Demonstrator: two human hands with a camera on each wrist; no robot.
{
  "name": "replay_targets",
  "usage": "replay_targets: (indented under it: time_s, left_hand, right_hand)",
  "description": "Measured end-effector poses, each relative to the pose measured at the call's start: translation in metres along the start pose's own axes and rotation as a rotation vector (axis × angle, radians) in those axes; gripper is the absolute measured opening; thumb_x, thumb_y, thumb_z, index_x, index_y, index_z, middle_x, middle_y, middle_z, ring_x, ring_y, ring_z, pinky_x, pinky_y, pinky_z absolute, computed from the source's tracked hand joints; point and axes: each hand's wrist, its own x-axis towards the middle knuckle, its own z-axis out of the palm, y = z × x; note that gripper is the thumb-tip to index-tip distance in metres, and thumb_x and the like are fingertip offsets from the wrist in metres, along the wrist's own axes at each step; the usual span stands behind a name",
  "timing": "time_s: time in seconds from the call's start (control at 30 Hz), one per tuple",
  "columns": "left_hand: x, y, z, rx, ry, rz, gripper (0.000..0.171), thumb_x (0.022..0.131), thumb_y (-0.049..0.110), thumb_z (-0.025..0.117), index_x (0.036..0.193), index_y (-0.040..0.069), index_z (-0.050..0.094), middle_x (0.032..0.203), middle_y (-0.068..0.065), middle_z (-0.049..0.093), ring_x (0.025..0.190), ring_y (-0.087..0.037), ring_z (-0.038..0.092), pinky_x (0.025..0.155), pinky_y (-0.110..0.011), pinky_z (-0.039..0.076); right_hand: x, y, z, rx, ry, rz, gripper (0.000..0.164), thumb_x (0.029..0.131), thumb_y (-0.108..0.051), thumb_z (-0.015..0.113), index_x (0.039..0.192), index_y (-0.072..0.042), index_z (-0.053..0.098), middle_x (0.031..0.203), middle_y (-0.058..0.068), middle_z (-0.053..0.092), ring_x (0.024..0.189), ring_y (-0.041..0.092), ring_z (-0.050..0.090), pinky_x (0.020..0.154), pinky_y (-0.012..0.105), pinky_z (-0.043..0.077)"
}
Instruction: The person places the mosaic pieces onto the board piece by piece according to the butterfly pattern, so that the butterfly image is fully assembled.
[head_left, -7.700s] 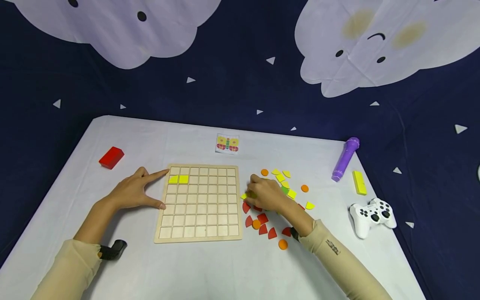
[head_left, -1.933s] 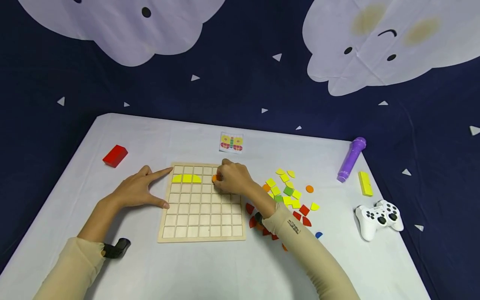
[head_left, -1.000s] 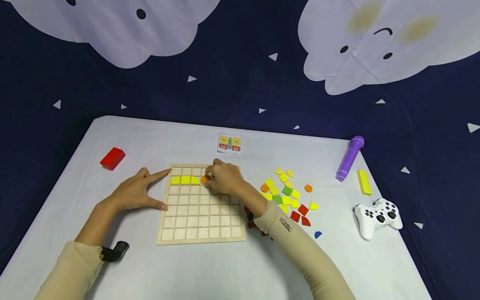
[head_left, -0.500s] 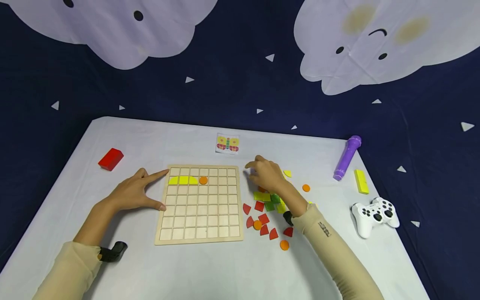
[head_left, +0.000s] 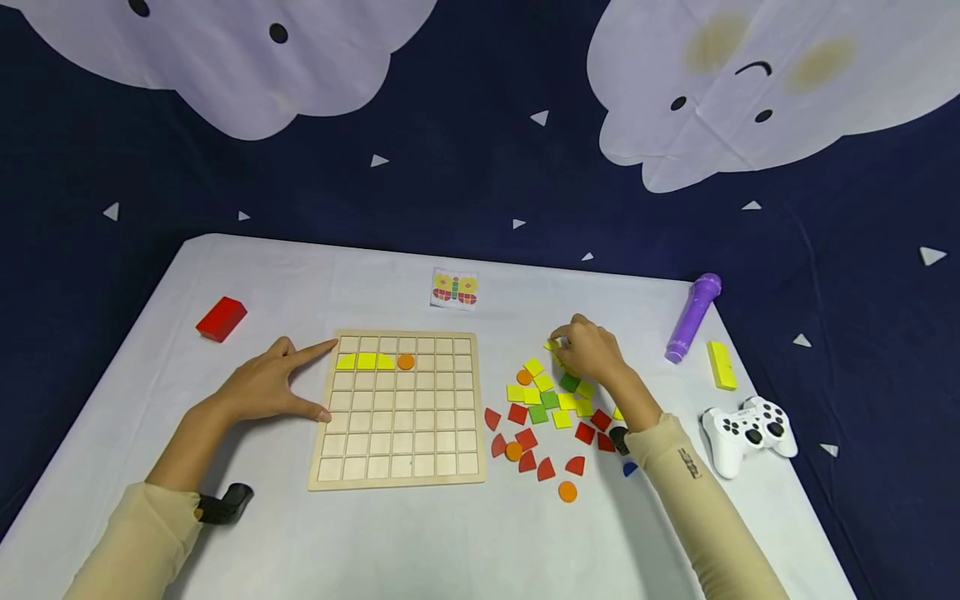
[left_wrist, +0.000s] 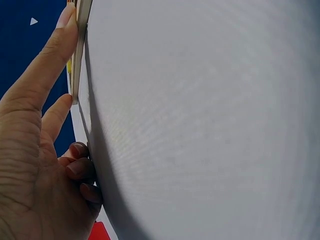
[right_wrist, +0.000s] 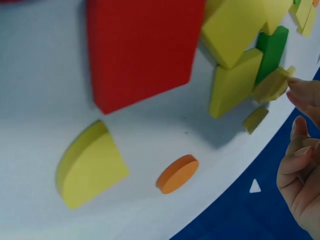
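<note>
My left hand (head_left: 262,382) spreads thumb and index finger against the left edge of the wooden grid board (head_left: 393,483); its other fingers curl in, as the left wrist view shows. In the board's second row lie a few yellow tiles (head_left: 366,361) and an orange disc (head_left: 406,362). Right of the board my right hand (head_left: 591,348) reaches down to the far end of the scattered pieces. Its fingertips pinch a yellow tile (right_wrist: 272,85), whose edge shows just beneath them in the head view. The palm hides some pieces behind it.
Loose red (head_left: 527,438), yellow and green (head_left: 538,414) tiles and orange discs (head_left: 567,492) lie beside the board. A butterfly pattern card (head_left: 454,289) sits beyond it. A red block (head_left: 222,319) is at left; a purple microphone (head_left: 693,318), yellow block (head_left: 722,365) and white game controller (head_left: 748,435) are at right.
A rounded yellow tile and then the orange disc were set in the board's second row. My right hand let go of the disc and moved right to the loose pieces. My left hand stayed.
</note>
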Motion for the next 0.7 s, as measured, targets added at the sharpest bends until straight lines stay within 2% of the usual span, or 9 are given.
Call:
replay_targets:
  time_s: [0.2, 0.4, 0.53, 0.7]
  left_hand:
    - [-0.0002, 0.0000, 0.0003, -0.004, 0.000, 0.000, 0.116, 0.057, 0.070, 0.082, 0.153, 0.022, 0.039, 0.089, -0.008, 0.041, 0.063, -0.018, 0.036, 0.056, -0.031, 0.029]
    - [-0.0008, -0.0007, 0.0009, -0.002, 0.004, 0.000, 0.116, 0.057, 0.071, 0.082, 0.153, 0.022, 0.039, 0.089, -0.008, 0.040, 0.064, -0.018, 0.036, 0.056, -0.031, 0.028]
    - [-0.0003, -0.0013, 0.0014, 0.001, 0.007, 0.005, 0.116, 0.057, 0.071, 0.082, 0.153, 0.022, 0.039, 0.089, -0.007, 0.040, 0.063, -0.018, 0.036, 0.056, -0.031, 0.028]
    - [0.0000, -0.0008, 0.0013, 0.000, 0.008, 0.005, 0.115, 0.058, 0.070, 0.082, 0.153, 0.022, 0.039, 0.089, -0.008, 0.040, 0.063, -0.018, 0.036, 0.056, -0.031, 0.028]
  right_hand:
    - [0.0023, 0.0029, 0.0024, -0.008, -0.002, 0.004, 0.025, 0.092, -0.018, 0.067, 0.114, -0.008, 0.075, 0.098, 0.013, 0.061, 0.078, 0.023, 0.059, 0.069, 0.040, 0.051]
    - [0.0059, 0.0012, 0.0045, -0.014, -0.003, 0.009, 0.024, 0.091, -0.019, 0.070, 0.111, -0.007, 0.076, 0.097, 0.012, 0.062, 0.079, 0.024, 0.060, 0.070, 0.040, 0.052]
    - [0.0081, 0.0007, 0.0069, -0.011, 0.020, 0.041, 0.024, 0.090, -0.024, 0.073, 0.102, -0.003, 0.077, 0.095, 0.012, 0.063, 0.077, 0.024, 0.060, 0.071, 0.041, 0.052]
    - [0.0098, -0.0014, 0.0094, 0.002, 0.035, 0.124, 0.035, 0.092, -0.036, 0.070, 0.088, -0.001, 0.075, 0.088, 0.011, 0.063, 0.073, 0.024, 0.057, 0.068, 0.038, 0.049]
